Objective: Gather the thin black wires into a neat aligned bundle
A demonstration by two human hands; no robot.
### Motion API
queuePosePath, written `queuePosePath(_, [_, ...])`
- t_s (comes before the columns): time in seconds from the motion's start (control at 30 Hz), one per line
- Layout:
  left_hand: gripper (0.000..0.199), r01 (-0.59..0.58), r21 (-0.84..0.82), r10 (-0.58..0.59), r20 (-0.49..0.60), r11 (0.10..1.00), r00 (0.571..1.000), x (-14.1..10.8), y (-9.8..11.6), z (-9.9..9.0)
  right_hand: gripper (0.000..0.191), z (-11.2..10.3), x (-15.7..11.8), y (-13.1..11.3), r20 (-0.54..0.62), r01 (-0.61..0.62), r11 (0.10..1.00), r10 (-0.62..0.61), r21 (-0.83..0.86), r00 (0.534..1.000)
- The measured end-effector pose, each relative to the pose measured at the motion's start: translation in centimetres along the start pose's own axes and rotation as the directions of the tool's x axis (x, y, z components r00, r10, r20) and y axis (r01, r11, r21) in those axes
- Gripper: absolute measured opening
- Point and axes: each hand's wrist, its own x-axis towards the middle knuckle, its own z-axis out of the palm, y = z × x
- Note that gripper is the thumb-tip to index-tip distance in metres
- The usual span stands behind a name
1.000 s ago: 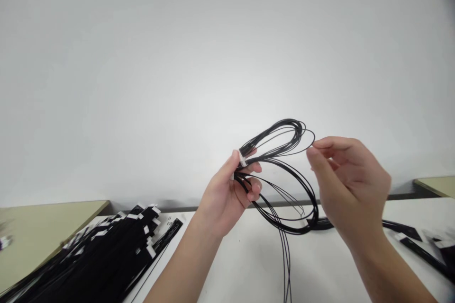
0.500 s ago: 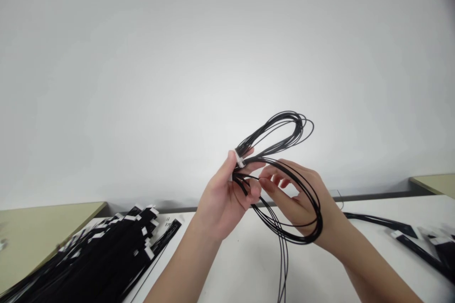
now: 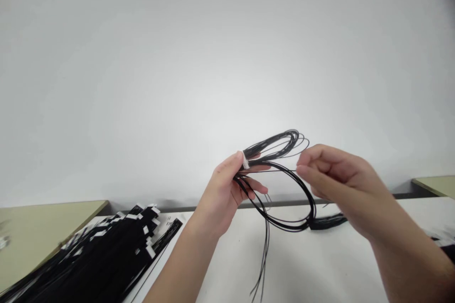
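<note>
A coiled bundle of thin black cable is gripped near its middle by my left hand, thumb on top beside a white connector. One loop sticks out up and right; a wider one hangs below it, and a few loose cable ends dangle over the table. My right hand, to the right of the loops, has thumb and forefinger pinched on a single strand of the cable, stretched level from the left hand. The strand's end is hidden in the fingertips.
On the left of the white table lies a large heap of black cables with white ends. More black cables lie behind my right hand. Beige boards flank the table, and a pale wall rises behind.
My right hand has moved right and slightly up, away from my left hand, drawing a strand out straight. The upper loop has dropped a little and the loose ends have swung left.
</note>
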Motion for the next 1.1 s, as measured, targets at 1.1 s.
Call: queuePosePath(1.1, [0.031,0.117,0.082,-0.125,0.110,0.990,0.986,-0.1,0.5,-0.3,0.011,0.5,-0.2,-0.5,0.040,0.441,0.770,-0.478,-0.461,0.878])
